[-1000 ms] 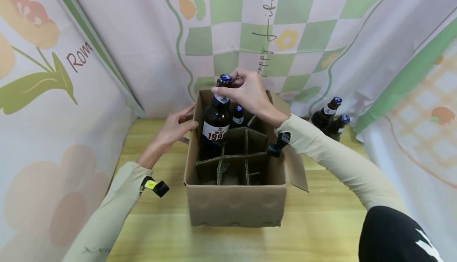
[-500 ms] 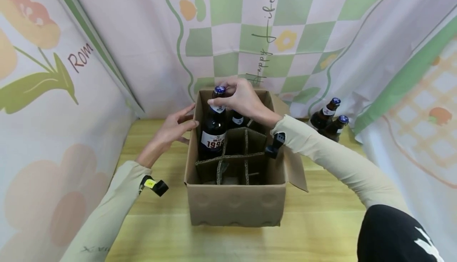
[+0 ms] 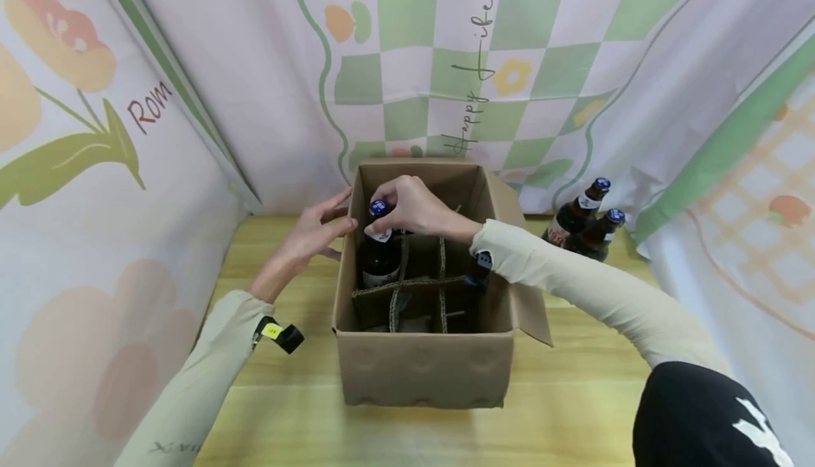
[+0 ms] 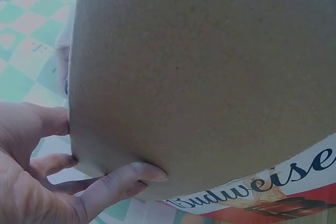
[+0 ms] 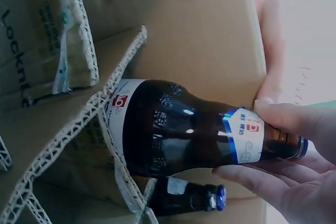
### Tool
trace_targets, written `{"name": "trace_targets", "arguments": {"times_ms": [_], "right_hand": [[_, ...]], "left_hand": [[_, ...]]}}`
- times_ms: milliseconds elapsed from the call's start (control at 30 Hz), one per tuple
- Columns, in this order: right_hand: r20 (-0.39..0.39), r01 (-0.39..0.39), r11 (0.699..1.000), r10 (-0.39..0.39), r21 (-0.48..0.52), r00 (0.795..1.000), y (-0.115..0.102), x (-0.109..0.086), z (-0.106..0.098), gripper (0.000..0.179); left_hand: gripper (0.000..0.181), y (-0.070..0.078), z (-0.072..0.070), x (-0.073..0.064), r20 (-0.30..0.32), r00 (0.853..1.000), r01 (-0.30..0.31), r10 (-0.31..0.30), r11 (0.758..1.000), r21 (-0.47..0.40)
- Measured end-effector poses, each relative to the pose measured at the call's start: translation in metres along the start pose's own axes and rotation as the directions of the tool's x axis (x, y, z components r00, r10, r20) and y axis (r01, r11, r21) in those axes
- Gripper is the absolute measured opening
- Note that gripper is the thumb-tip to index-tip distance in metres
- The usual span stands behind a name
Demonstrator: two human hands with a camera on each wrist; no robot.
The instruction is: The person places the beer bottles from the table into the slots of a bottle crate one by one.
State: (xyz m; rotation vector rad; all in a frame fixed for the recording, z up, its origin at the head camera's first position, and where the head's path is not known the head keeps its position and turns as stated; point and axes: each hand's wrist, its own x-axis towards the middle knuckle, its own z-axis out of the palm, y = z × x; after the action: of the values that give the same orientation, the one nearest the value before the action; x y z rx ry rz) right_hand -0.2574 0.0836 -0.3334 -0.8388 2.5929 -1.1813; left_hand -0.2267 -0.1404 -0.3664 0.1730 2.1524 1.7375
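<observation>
My right hand (image 3: pixel 410 205) holds a dark beer bottle (image 3: pixel 380 260) by its neck, fingers and thumb round the white-and-blue neck label. The bottle, blue-capped, stands low in a left-hand compartment of the cardboard box (image 3: pixel 423 368). In the right wrist view a second blue-capped bottle (image 5: pixel 184 195) sits inside the box beside it; in the head view my hand hides most of that one. My left hand (image 3: pixel 310 235) grips the box's left wall near the back, thumb at the rim and fingers on the outside. The left wrist view shows those fingers (image 4: pixel 126 179) against the plain cardboard.
Cardboard dividers (image 3: pixel 420 283) split the box into compartments. An open flap (image 3: pixel 533 311) hangs off its right side. Two more blue-capped bottles (image 3: pixel 576 216) stand on the wooden table (image 3: pixel 280 410) at the back right. Patterned curtains (image 3: pixel 255 49) close off the back and sides.
My right hand has moved down and slightly left, lowering the bottle deeper into its compartment, so its front label is now mostly hidden. My left hand has stayed on the box wall.
</observation>
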Motion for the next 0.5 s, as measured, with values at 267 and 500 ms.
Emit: {"name": "trace_targets", "arguments": {"times_ms": [267,500], "right_hand": [[0.093,0.038,0.996,-0.030,-0.077,0.995,0.000,-0.001,0.010,0.015],[0.237,0.064,0.978,-0.015,-0.200,0.971,0.006,-0.002,0.028,0.014]], "left_hand": [[0.074,-0.003,0.003,0.002,-0.019,1.000,0.000,0.000,1.000,-0.004],[0.074,-0.003,0.002,0.002,-0.021,1.000,0.008,-0.008,1.000,0.009]]}}
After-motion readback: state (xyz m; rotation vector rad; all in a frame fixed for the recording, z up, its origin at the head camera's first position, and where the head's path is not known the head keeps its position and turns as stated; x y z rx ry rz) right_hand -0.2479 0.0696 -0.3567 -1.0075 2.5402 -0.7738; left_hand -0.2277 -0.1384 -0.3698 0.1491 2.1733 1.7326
